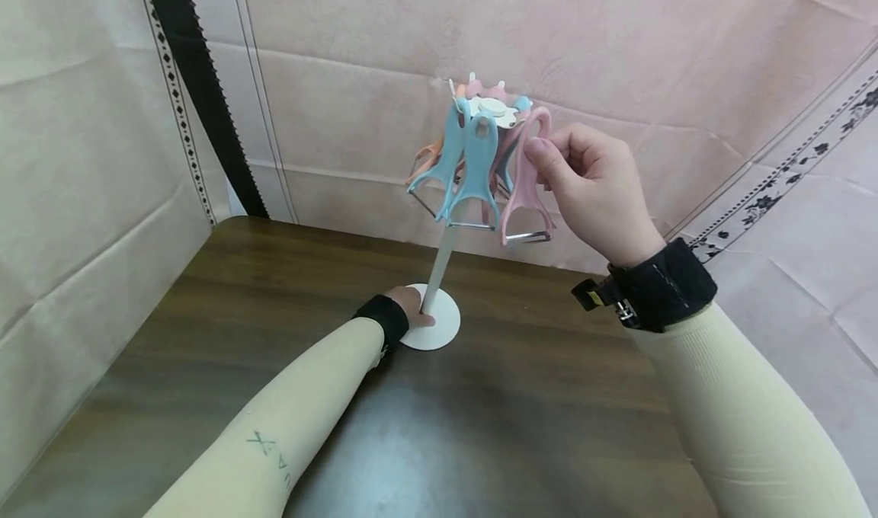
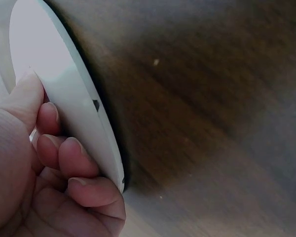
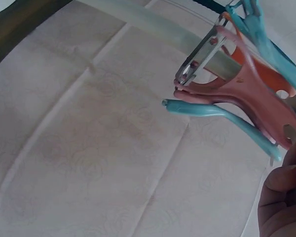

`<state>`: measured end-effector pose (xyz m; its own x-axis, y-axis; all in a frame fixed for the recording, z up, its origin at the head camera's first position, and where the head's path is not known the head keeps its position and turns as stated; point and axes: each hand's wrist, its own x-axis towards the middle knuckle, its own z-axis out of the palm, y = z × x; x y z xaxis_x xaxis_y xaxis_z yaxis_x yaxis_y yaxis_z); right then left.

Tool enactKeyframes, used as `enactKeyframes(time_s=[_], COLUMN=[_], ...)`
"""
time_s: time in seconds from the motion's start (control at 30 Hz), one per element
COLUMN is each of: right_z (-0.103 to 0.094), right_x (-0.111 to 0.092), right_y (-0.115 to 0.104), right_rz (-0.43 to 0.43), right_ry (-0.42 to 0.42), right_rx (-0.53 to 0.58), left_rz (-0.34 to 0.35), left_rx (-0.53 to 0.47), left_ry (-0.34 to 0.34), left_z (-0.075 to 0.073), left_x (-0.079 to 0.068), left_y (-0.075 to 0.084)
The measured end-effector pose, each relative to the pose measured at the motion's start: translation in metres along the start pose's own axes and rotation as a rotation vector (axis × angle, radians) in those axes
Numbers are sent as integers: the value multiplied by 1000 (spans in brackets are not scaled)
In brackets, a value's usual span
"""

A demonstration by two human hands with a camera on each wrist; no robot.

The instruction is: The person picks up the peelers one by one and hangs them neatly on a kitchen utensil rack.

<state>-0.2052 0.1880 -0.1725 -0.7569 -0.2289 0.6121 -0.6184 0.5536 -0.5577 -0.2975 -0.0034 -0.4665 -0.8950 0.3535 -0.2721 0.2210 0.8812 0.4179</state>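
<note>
A white stand with a round base (image 1: 442, 327) and a pale post (image 1: 440, 263) stands on the table, tilted rightward in the head view. Peelers hang from its white top (image 1: 497, 111): blue peelers (image 1: 480, 156), an orange peeler (image 1: 430, 152) and pink ones. My right hand (image 1: 604, 190) pinches a pink peeler (image 1: 525, 179) by its handle, at the rack's right side. Down at the base, my left hand (image 1: 411, 305) holds the foot of the post; its fingers (image 2: 79, 158) are curled low over the white disc in the left wrist view.
The brown wooden table (image 1: 507, 419) has a rounded far-left corner. Behind it hangs a pale creased cloth (image 1: 357, 114), with a black strip (image 1: 206, 91) at the left and a flowered border (image 1: 775, 190) at the right. Black bands (image 1: 661, 286) circle both wrists.
</note>
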Motion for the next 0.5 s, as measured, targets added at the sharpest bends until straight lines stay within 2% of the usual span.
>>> enactKeyframes(time_s=[0.13,0.33,0.5], right_z=[5,7,13], right_x=[6,10,5], right_y=[2,1,9], right_rz=[3,2,12], right_ry=[-10,-1,-43], right_rx=[-3,8,-41], left_rz=[-7,37,0], left_rx=[-2,12,4], left_ry=[2,26,3], left_z=[2,3,2], left_x=[1,4,1], left_y=[-2,-1,-1])
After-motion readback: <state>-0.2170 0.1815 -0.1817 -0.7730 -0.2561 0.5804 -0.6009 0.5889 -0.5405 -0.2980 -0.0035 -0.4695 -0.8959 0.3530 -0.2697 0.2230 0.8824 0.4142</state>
